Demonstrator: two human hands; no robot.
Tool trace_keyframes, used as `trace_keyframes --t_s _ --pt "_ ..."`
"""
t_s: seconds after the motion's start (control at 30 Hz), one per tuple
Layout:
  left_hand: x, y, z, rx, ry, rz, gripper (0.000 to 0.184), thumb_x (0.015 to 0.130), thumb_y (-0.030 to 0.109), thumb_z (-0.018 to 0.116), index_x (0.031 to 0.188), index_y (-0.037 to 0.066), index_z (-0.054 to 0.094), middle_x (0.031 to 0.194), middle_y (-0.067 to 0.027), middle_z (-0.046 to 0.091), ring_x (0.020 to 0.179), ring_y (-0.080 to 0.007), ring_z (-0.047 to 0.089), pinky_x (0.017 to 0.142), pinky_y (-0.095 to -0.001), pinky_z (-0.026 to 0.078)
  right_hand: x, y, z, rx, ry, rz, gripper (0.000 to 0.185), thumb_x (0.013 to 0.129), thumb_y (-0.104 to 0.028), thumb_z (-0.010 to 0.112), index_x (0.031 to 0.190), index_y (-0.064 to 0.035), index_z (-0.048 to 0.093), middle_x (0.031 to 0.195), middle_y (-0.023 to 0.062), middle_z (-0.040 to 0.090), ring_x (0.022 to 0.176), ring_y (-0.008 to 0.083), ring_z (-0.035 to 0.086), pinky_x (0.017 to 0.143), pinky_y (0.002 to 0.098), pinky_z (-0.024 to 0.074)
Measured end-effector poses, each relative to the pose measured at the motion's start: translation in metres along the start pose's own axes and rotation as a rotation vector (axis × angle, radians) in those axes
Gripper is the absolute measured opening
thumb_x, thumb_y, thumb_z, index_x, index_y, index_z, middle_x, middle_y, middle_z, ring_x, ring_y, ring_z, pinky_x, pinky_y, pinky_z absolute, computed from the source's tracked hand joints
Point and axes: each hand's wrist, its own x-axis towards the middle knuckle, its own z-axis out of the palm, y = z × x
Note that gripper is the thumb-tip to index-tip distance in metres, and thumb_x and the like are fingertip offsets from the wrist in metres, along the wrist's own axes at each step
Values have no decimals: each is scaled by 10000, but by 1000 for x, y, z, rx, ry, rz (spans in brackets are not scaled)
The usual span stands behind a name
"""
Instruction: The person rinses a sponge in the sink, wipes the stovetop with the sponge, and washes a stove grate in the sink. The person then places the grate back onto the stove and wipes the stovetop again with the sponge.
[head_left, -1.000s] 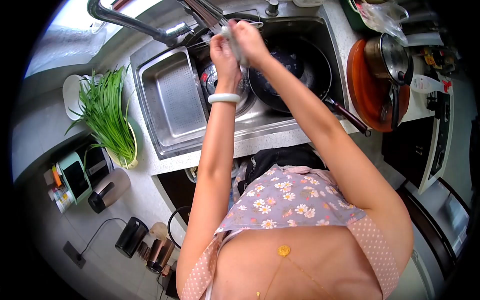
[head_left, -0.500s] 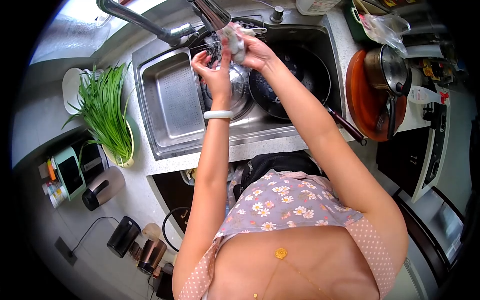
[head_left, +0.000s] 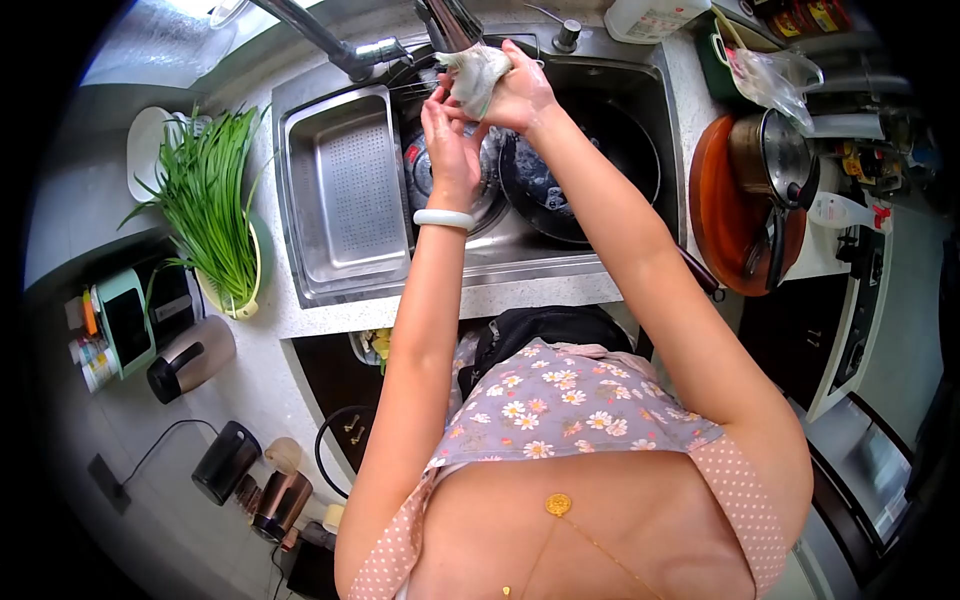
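Observation:
A wet, crumpled white cloth (head_left: pixel 474 80) lies in my right hand (head_left: pixel 524 98), right below the faucet head (head_left: pixel 452 24). The palm of that hand faces up, with the cloth held against the fingers. My left hand (head_left: pixel 454 160) is just beneath and beside it, fingers stretched out and apart, close to the cloth's lower edge; whether they touch it I cannot tell. Under both hands sits the sink, holding a black frying pan (head_left: pixel 625 165) with some suds and water in it. A shiny round metal vessel (head_left: pixel 488 205) stands beside the pan, partly hidden by my left hand.
A perforated steel tray (head_left: pixel 345 190) fills the sink's left side. Green leafy stalks (head_left: pixel 215 200) lie in a pale basket (head_left: pixel 262 265) on the left counter. To the right, a lidded pot (head_left: pixel 765 155) stands on a round wooden board (head_left: pixel 715 210). The pan's handle (head_left: pixel 697 272) juts over the sink's front edge.
My right hand has turned palm up, with the cloth spread more openly on it. My left hand has come closer below it. The view has shifted slightly.

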Motion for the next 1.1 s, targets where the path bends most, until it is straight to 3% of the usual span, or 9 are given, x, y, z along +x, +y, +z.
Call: trace_keyframes --t_s 0.17,0.2,0.3,0.33,0.7,0.73,0.87,0.97,1.1 --pt "4 4 -2 -35 8 22 668 896 634 296 1287 95 341 1252 -127 421 1167 -251 438 955 -509 410 -4 11 8 50 -27 -58 639 918 -615 120 1390 -235 322 1424 200 278 1281 531 240 1009 705 184" --pt "3 5 -1 -51 31 33 686 892 639 292 1296 86 330 1256 -138 416 1171 -255 434 955 -511 411 -7 10 21 54 106 -59 523 961 -505 266 1327 -151 388 1268 192 444 1140 427 456 883 541 456" --pt "3 5 -3 -64 23 31 726 880 659 282 1307 72 312 1262 -162 403 1165 -268 426 959 -497 419 15 -3 -9 263 -276 166 356 962 -355 421 1171 -71 471 983 135 538 840 214 552 578 253 488" --pt "3 3 -4 -54 -4 20 726 879 660 283 1304 73 315 1263 -161 401 1167 -268 425 959 -492 421 15 -3 -5 116 57 2 214 931 -254 501 999 -50 500 776 56 484 627 99 440 418 166 315" --pt "10 -1 4 9 -98 -117 669 911 620 236 1281 77 366 1290 -98 407 1200 -247 412 985 -449 407 15 -10 20 -205 58 -60 447 941 -387 428 586 -119 381 545 11 366 445 133 336 456 284 383" --pt "11 0 5 17 -101 -133 676 909 623 233 1290 80 364 1295 -93 405 1205 -245 406 986 -453 405 11 -9 23 -292 135 -51 511 950 -496 334 770 -65 541 743 111 555 645 248 542 708 424 502" --pt "18 5 2 37 -185 -169 722 895 646 235 1360 98 305 1334 -78 384 1259 -237 346 979 -474 394 6 -9 26 -437 91 -17 655 940 -558 301 1372 -66 336 1306 172 453 1201 297 440 1028 463 323" --pt "13 16 19 -22 -201 -169 736 882 661 269 1348 96 330 1337 -79 398 1261 -245 357 984 -459 381 -1 10 49 -1328 450 -252 644 937 -568 305 1381 -104 354 1344 137 437 1227 262 414 1042 410 291" --pt "35 10 18 -287 -250 -273 671 867 653 362 1225 99 485 1252 -101 501 1187 -259 449 1005 -457 359 -16 21 36 -1286 215 -157 503 978 -432 342 1178 -44 591 1242 101 547 1174 166 459 1034 327 285"
